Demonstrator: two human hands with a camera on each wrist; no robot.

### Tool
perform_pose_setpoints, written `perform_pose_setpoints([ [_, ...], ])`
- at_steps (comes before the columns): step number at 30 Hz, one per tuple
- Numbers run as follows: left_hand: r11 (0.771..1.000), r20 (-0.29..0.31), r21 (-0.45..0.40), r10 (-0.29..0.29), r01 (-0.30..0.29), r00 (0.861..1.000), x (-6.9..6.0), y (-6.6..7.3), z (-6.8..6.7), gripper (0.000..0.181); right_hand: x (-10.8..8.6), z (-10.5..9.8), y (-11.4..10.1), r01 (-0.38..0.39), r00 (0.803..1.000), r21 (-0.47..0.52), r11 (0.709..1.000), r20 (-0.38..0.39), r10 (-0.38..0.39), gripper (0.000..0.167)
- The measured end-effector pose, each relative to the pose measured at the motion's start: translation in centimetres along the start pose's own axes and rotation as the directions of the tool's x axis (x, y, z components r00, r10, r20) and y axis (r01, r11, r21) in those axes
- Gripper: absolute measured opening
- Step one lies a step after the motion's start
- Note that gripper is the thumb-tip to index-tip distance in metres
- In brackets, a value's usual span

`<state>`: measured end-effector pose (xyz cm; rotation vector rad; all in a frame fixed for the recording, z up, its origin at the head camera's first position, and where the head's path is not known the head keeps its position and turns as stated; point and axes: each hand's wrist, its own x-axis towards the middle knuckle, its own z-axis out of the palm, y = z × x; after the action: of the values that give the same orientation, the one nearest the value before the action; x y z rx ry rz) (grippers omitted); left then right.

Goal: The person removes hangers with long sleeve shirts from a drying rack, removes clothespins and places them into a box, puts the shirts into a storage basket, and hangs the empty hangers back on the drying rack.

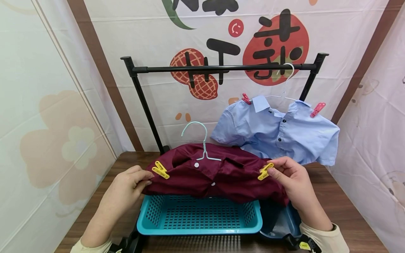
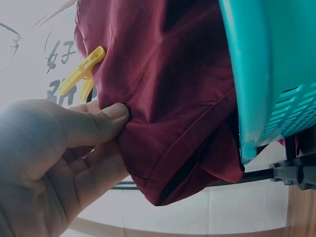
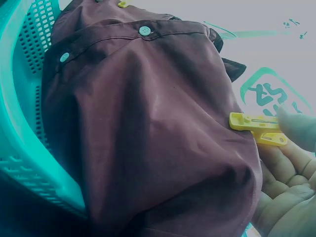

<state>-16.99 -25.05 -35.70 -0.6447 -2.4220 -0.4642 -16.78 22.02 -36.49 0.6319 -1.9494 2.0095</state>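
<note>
Nearest my camera were cream sleeves (image 1: 327, 239); the left hand (image 1: 124, 189) pinched the maroon shirt (image 1: 190, 182), the right hand (image 1: 293, 182) a yellow clip (image 1: 265, 172) on it. The shirt spanned between both hands, seemingly touching the teal basket (image 1: 199, 231).

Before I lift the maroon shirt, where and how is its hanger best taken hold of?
Probably pinch the mint hanger at its twisted neck, from the front: that part shows uncovered against the maroon shirt, and the curved hook above it would stay free.
</note>
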Motion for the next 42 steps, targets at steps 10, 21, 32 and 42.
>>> perform_pose_setpoints([
  [10, 1.000, 0.002, 0.005, 0.012, -0.013, 1.000, 0.1, -0.1, 0.0, 0.029, -0.3, -0.1, -1.1, 0.076, 0.994, 0.060, 0.995, -0.086, -0.071, 0.015],
  [21, 0.999, -0.002, 0.021, -0.039, 0.039, 0.999, -0.1, -0.7, 0.0, 0.026, -0.4, -2.2, -2.2, 0.060, 0.990, 0.062, 0.996, -0.135, -0.051, 0.020],
  [32, 0.993, -0.062, 0.032, -0.109, 0.111, 0.992, -0.1, -1.0, -0.3, 0.025, -0.1, -5.9, -2.0, 0.030, 0.995, -0.168, 0.985, -0.090, -0.045, 0.025],
  [42, 0.986, -0.078, 0.049, -0.155, 0.159, 0.985, -0.1, -1.0, -0.2, 0.024, 0.1, -7.9, -1.4, -0.121, 0.991, -0.435, 0.892, -0.007, 0.131, 0.022],
])
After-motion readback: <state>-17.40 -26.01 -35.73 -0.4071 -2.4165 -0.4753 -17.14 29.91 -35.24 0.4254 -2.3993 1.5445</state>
